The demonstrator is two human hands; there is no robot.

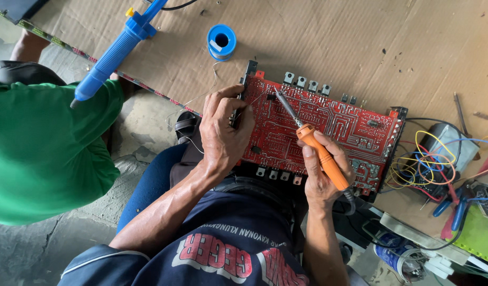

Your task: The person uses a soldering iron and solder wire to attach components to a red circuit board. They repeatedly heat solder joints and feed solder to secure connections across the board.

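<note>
A red circuit board [339,124] lies on the cardboard-covered table [360,37] right in front of me. My right hand [321,172] grips an orange-handled soldering iron [318,151]; its metal tip rests on the board's upper left part. My left hand [223,127] rests on the board's left edge and pinches a thin solder wire [201,98] that runs toward the iron's tip. The wire trails back to a blue solder spool [221,41] standing above the board.
A blue desoldering pump [114,53] lies at the table's upper left. A person in a green shirt [43,153] sits to my left. Tangled coloured wires [429,164] and a metal part sit right of the board, with tools and a can lower right.
</note>
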